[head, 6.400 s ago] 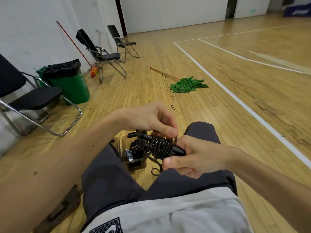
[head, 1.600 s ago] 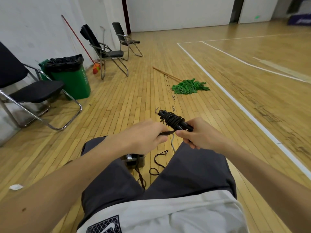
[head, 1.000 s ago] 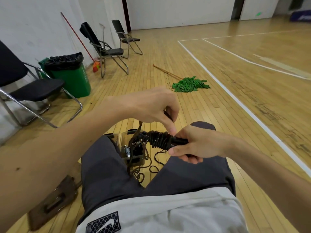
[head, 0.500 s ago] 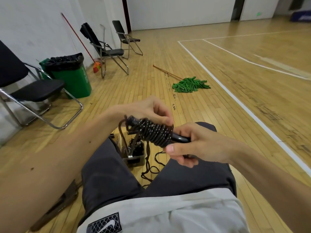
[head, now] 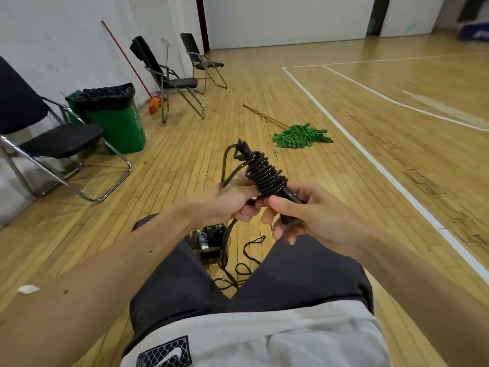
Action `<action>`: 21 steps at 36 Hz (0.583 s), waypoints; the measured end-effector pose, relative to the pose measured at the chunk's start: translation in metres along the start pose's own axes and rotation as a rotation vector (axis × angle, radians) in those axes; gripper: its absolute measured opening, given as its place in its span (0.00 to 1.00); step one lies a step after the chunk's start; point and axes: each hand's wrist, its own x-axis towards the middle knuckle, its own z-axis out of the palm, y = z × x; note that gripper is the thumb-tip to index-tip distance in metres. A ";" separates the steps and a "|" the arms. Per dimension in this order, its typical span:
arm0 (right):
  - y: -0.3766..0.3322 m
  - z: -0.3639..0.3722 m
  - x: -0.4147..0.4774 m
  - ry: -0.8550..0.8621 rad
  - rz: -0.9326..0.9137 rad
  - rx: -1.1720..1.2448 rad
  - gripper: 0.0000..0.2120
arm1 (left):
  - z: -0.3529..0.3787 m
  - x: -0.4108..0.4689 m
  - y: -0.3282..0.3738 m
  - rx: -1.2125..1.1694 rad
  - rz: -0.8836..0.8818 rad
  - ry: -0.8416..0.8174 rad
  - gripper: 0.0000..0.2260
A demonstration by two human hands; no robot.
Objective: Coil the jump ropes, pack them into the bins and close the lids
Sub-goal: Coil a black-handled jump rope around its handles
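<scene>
Wooden gym floor (head: 172,181): right hand (head: 304,215) grips the jump rope (head: 264,173) handles, coil axis pointing far-left; left hand (head: 227,205) pinches slack cord (head: 224,165); bin (head: 209,241) near, below both.

The black jump rope (head: 266,176) has a smooth, glossy cord wound over matt handles. The honey-coloured wooden plank floor (head: 344,88) is varnished and shiny, with scuffed patches. The green strip mop head (head: 301,136) is soft cloth. The black folding chair (head: 60,141) has polished metal tubing and a matt seat. The green plastic waste bin (head: 121,128) carries a crinkled black liner.
</scene>
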 end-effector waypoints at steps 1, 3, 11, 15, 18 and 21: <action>0.002 -0.001 0.001 0.022 0.014 -0.012 0.16 | 0.004 -0.004 0.002 -0.003 0.007 -0.013 0.12; 0.005 -0.002 0.001 0.058 0.027 -0.049 0.14 | 0.010 -0.008 0.003 0.016 0.015 -0.023 0.13; 0.015 -0.006 0.007 0.219 -0.038 -0.214 0.12 | 0.021 -0.006 0.004 -0.061 -0.017 0.034 0.12; 0.017 -0.015 0.011 0.288 -0.045 -0.204 0.12 | 0.020 -0.012 0.004 -0.038 -0.050 -0.026 0.12; 0.021 -0.024 0.012 0.353 -0.020 -0.213 0.13 | 0.020 -0.014 0.002 0.059 -0.089 -0.077 0.11; 0.026 -0.030 0.013 0.365 0.027 -0.277 0.13 | 0.019 -0.013 0.001 0.156 -0.105 -0.071 0.12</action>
